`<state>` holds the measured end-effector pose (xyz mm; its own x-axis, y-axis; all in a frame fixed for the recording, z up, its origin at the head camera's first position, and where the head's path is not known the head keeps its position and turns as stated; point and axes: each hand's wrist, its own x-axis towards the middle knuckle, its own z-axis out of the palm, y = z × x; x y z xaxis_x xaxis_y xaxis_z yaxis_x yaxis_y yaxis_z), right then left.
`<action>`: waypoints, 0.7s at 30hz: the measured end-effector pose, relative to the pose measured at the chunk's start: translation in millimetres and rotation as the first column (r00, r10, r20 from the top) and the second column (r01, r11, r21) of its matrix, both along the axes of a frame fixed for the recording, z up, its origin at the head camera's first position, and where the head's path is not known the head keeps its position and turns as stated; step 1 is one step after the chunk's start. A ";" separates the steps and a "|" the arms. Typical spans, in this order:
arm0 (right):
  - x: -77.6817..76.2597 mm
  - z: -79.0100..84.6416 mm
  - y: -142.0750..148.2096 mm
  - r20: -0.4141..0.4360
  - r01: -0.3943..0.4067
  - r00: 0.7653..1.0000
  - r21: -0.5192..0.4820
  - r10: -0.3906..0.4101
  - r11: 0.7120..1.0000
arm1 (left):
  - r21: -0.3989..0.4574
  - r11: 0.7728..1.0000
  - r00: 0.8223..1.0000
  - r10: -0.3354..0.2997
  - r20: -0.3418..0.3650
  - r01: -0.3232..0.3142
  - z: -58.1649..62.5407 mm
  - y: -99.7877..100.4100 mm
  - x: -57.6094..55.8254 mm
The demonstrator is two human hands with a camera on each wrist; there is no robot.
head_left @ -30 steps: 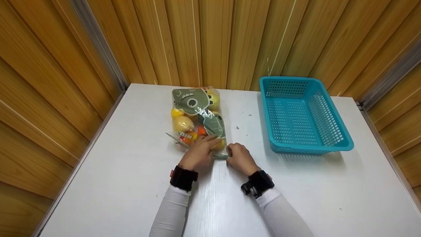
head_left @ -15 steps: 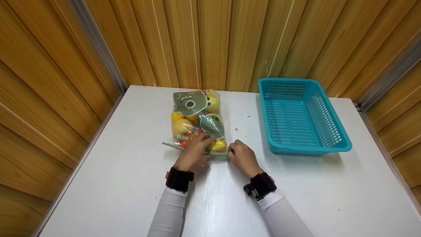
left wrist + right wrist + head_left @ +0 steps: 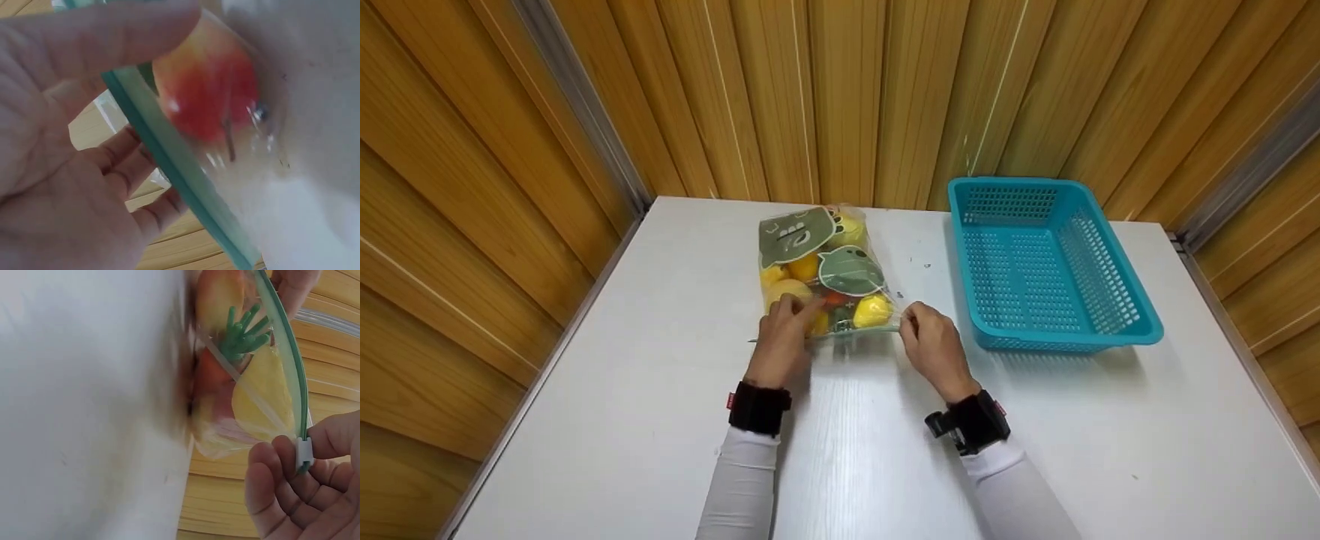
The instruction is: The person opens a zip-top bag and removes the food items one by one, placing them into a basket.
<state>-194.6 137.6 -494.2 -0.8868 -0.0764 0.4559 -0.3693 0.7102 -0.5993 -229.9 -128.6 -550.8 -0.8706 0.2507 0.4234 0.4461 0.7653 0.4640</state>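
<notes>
A clear zip bag [image 3: 849, 271] printed with green cartoon animals lies on the table, filled with several fruit and vegetable pieces. My left hand [image 3: 780, 337] holds its near left edge, thumb in front of the green zip strip [image 3: 147, 135] and fingers behind. Right beside that thumb, a red and yellow fruit [image 3: 211, 84] with a stem shows through the plastic. At the near right corner my right hand [image 3: 936, 341] pinches the strip's end by its white slider [image 3: 304, 454]. A yellow piece [image 3: 264, 396] and a green leafy top [image 3: 244, 336] show inside.
A turquoise perforated basket [image 3: 1065, 337] stands on the white table [image 3: 870, 465], to the right of the bag. Wood-look panels [image 3: 847, 97] rise behind the table and along both sides.
The bag's near edge has lifted and shifted right and away from me. My left hand has moved left along that edge with its fingers more bent. My right hand has moved slightly right.
</notes>
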 end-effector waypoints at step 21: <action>17.6 23.9 54.1 0.064 0.165 0.985 -0.078 -0.161 0.983 | 0.012 1.000 0.993 -0.024 -0.118 0.026 46.8 12.8 15.0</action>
